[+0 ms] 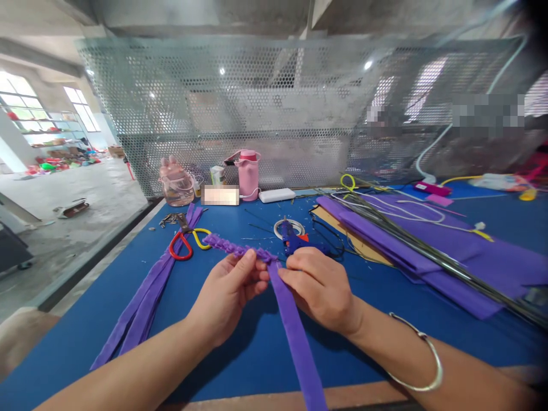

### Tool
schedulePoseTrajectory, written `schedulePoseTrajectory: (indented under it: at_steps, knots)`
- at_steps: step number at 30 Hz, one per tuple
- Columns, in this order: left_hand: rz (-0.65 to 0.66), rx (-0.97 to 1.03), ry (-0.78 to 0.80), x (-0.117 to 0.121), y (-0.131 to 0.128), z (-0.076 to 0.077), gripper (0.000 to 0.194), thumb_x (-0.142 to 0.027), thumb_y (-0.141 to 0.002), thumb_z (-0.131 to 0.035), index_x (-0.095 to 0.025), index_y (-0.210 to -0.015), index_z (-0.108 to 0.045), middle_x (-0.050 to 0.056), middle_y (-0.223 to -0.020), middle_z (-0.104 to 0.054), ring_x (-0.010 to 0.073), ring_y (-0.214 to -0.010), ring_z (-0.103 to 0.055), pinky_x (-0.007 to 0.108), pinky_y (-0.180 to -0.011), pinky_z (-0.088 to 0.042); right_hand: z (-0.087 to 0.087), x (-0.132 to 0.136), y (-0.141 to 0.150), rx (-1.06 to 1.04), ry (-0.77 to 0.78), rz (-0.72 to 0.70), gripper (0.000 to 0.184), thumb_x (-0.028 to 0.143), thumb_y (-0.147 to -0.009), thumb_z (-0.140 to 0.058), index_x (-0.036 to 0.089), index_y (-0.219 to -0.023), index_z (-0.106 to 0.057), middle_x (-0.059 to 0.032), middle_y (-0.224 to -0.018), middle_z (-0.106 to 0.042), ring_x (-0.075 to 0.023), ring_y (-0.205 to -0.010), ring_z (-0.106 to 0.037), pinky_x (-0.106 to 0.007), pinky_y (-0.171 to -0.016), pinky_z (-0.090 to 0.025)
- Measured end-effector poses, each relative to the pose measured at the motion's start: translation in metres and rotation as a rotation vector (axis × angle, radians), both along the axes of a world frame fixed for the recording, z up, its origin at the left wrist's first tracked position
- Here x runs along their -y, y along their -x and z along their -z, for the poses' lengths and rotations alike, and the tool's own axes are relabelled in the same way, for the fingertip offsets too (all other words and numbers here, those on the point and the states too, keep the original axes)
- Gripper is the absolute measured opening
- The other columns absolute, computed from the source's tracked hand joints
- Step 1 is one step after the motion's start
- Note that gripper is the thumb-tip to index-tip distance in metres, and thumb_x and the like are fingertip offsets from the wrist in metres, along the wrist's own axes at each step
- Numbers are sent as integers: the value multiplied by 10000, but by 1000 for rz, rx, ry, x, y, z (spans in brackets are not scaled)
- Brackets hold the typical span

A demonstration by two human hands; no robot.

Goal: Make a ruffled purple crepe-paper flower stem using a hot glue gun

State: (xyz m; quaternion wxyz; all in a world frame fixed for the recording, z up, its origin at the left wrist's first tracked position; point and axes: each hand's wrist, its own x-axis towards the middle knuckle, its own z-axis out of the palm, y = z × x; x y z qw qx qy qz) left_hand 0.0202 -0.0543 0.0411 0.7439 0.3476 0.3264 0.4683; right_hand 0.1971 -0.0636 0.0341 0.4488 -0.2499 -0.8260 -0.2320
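My left hand point(231, 291) pinches a thin stem wrapped in ruffled purple crepe paper point(229, 246), thumb on top. From the wrapped part's right end a flat purple strip point(293, 328) runs down past the table's near edge. My right hand point(323, 285) has its fingers curled closed at the strip's upper end, by the stem; the fingertips are partly hidden. Just beyond that hand lies a blue glue gun point(295, 242) in front of a white coil point(280, 228). Scissors with red and yellow handles point(182, 245) rest on more purple strips point(148, 297) at the left.
Purple sheets point(462, 257) with a bundle of dark green wires point(428, 245) and a white cable cover the right side. At the back stand a pink flask point(248, 174), a clear bottle point(177, 185) and a white power bank point(277, 196), before a perforated metal screen point(265, 114).
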Motion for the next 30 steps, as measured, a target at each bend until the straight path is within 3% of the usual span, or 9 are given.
schedulePoseTrajectory:
  at_steps: [5,9,14,18,22,24,27,30]
  knots:
    - [-11,19,-34,-5,1,2,292,-340,-689,-802,-135,-863,-687,23,-747,-656,101,-675,-616,197,-637,-525,-1,1,3,20,16,-7,133,100,-858,-532,181,-905,-626,-61,-744,-626,-182,-724,-579,-307,-647,-521]
    - [-44,-34,-81,-4,0,3,282,-323,-657,-821,-136,-820,-687,1,-713,-642,84,-650,-584,193,-657,-502,1,0,4,-43,55,-28,107,90,-844,-573,180,-885,-615,-63,-752,-625,-181,-728,-577,-316,-656,-521]
    - [-73,-143,-291,-6,2,3,217,-319,-700,-774,-158,-810,-678,5,-739,-651,119,-704,-585,227,-686,-477,0,-1,9,-338,362,-31,73,156,-871,-589,208,-820,-594,-17,-726,-602,-142,-666,-571,-274,-610,-500]
    - [-125,-341,-490,-6,6,2,151,-288,-725,-732,-165,-801,-686,18,-734,-648,144,-702,-571,249,-662,-462,-1,-2,14,-510,617,-42,205,274,-872,-610,209,-685,-558,19,-617,-535,-116,-545,-497,-244,-496,-438]
    - [-130,-447,-588,-3,11,-1,84,-263,-763,-685,-190,-805,-685,11,-707,-647,145,-679,-577,241,-621,-458,-1,-6,11,-648,817,-53,248,409,-777,-704,206,-790,-563,11,-672,-576,-119,-537,-523,-235,-454,-442]
    - [-114,-466,-658,-2,16,-3,72,-258,-787,-667,-201,-822,-695,20,-748,-666,152,-719,-597,246,-657,-474,-5,-7,2,-552,845,-55,302,427,-755,-722,200,-866,-557,3,-710,-605,-115,-537,-526,-230,-460,-438]
    - [16,-446,-779,-9,24,-6,144,-232,-796,-671,-214,-934,-704,57,-941,-694,189,-896,-631,288,-804,-491,-15,-8,-14,-131,722,-90,112,304,-878,-590,196,-900,-609,-17,-752,-663,-131,-630,-564,-251,-573,-437]
    - [216,-374,-628,-26,31,-5,459,-203,-718,-735,-242,-1160,-617,83,-1111,-658,202,-889,-665,314,-771,-513,-23,-9,-26,177,485,-87,185,185,-928,-482,199,-893,-663,-19,-722,-664,-148,-680,-540,-289,-662,-395]
